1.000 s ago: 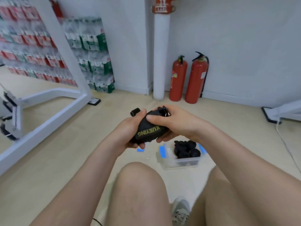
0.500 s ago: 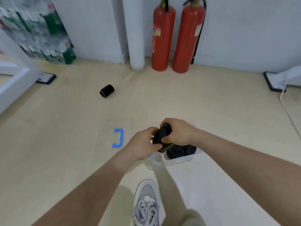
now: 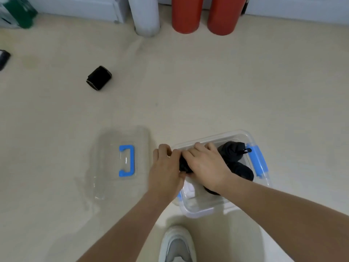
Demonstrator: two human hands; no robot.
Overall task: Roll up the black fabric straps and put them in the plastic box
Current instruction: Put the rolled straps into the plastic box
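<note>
Over on the left, one rolled strap (image 3: 99,78) waits on the floor, past the lid (image 3: 120,161). Left hand (image 3: 167,172) and right hand (image 3: 204,166) clamp a black roll (image 3: 182,164) over the plastic box (image 3: 200,211), several rolls (image 3: 236,159) already inside. Nearly done!

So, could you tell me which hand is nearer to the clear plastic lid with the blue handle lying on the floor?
Left. The left hand sits just beside the clear lid, at the box's near edge; the right hand is farther away, over the clear plastic box.
</note>
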